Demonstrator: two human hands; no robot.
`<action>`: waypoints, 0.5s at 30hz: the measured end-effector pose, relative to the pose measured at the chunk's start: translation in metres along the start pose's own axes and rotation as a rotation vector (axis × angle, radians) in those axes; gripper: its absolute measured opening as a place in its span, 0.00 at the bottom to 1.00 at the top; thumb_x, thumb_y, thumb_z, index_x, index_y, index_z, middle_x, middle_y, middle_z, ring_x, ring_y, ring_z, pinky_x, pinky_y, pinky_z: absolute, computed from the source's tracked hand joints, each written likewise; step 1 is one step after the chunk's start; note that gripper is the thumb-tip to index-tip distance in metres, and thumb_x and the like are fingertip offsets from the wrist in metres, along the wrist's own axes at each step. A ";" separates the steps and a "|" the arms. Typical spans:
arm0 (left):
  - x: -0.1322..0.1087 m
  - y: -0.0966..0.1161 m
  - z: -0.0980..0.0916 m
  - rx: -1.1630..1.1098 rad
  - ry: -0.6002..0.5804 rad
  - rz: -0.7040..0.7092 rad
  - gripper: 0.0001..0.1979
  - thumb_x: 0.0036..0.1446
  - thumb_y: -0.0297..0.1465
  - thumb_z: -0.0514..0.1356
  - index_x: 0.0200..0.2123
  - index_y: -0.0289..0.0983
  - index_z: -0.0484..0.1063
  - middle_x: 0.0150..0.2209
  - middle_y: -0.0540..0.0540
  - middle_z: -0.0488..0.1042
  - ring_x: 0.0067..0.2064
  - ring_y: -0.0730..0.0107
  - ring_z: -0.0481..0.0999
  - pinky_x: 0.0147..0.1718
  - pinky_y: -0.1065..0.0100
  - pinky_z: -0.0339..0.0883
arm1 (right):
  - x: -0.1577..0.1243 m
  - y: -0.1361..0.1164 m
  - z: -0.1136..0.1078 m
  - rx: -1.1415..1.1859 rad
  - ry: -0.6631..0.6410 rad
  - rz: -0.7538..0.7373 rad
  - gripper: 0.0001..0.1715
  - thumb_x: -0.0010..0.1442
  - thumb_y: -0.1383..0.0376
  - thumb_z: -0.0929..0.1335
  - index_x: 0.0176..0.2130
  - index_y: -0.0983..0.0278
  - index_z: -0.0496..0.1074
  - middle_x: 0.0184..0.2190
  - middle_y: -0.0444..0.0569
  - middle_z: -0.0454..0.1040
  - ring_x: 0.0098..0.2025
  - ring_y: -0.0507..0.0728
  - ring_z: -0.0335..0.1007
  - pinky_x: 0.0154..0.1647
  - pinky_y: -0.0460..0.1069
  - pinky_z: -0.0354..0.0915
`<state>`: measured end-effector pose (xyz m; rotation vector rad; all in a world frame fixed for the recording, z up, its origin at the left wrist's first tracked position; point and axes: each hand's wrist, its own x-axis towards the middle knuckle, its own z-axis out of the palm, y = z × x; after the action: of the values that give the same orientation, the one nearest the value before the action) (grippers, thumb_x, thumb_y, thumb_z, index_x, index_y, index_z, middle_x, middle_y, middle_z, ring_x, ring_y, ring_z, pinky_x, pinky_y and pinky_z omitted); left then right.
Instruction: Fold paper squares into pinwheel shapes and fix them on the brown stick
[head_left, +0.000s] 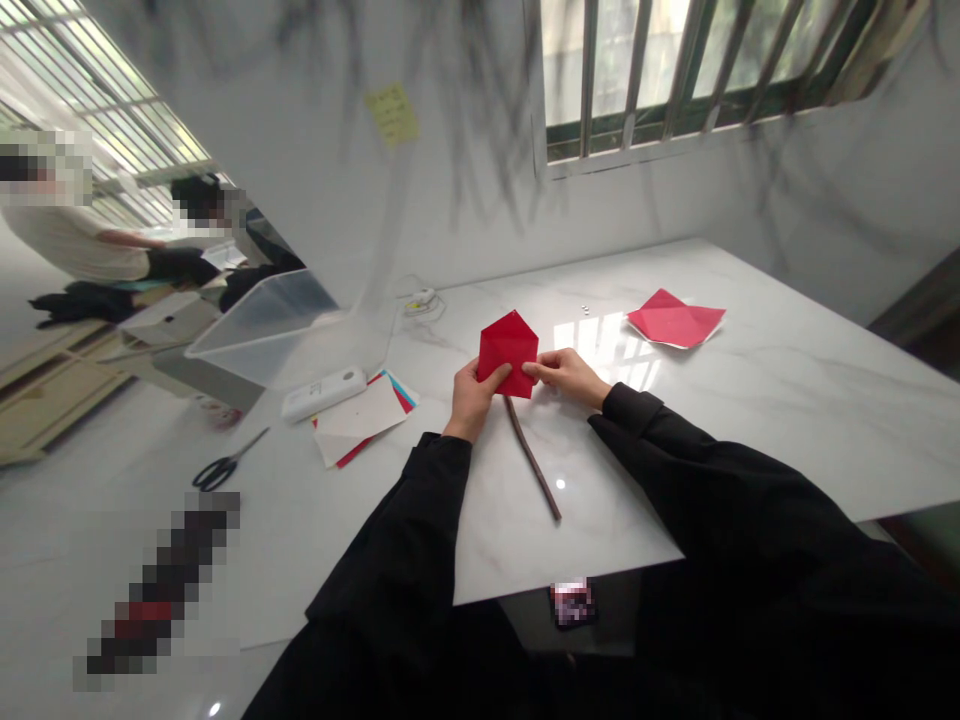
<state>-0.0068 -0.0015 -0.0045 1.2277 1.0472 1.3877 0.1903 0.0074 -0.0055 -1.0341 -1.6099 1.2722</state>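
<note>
Paper, red, folded to a house-like pentagon (508,350), pinched along its lower edge by left hand (471,398) and right hand (568,375), fingers closed on it. Likely fault: uneven pull skews the crease, or the sheet slips on the glossy marble table (787,400).

Two bare hands, black long sleeves.

Left hand (471,398) and right hand (568,376): no gloves, no rings, no watch showing. Both arms in plain black sleeves, matte fabric, loose fit with soft folds along the forearms. Left sleeve (397,560) ends in a simple cuff at the wrist. Right sleeve (712,480) has a thicker cuff, slightly bunched. No logos, stripes, buttons or markings visible on either sleeve. Fabric widens toward the bottom edge and merges into a dark torso; detail there too dark to tell.
</note>
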 end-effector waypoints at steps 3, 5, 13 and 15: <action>0.001 0.000 -0.001 -0.031 0.035 -0.006 0.28 0.43 0.44 0.76 0.44 0.33 0.78 0.41 0.41 0.83 0.42 0.57 0.83 0.47 0.56 0.76 | -0.003 -0.004 0.000 -0.006 -0.145 -0.023 0.30 0.54 0.42 0.74 0.32 0.68 0.79 0.23 0.43 0.70 0.25 0.49 0.57 0.27 0.47 0.52; 0.000 0.001 -0.001 -0.059 0.030 -0.030 0.28 0.43 0.43 0.76 0.44 0.33 0.78 0.41 0.40 0.83 0.42 0.57 0.83 0.47 0.55 0.76 | -0.004 -0.005 0.000 -0.021 -0.202 -0.044 0.27 0.54 0.45 0.74 0.34 0.68 0.79 0.24 0.43 0.71 0.26 0.49 0.58 0.28 0.47 0.52; -0.002 0.005 0.002 -0.102 0.017 -0.069 0.26 0.47 0.42 0.75 0.45 0.32 0.77 0.42 0.39 0.83 0.43 0.57 0.83 0.50 0.55 0.75 | 0.003 0.004 0.000 0.021 -0.165 -0.031 0.21 0.55 0.52 0.73 0.35 0.69 0.79 0.27 0.45 0.74 0.29 0.50 0.62 0.31 0.47 0.55; -0.001 0.005 0.001 -0.096 0.021 -0.066 0.26 0.47 0.43 0.75 0.45 0.32 0.78 0.43 0.40 0.83 0.43 0.57 0.83 0.50 0.55 0.75 | 0.003 0.004 0.000 0.021 -0.164 -0.029 0.22 0.56 0.52 0.73 0.38 0.70 0.80 0.27 0.45 0.75 0.29 0.50 0.63 0.31 0.47 0.55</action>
<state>-0.0064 -0.0033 0.0002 1.1015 1.0148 1.3863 0.1898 0.0106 -0.0091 -0.9097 -1.7239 1.3807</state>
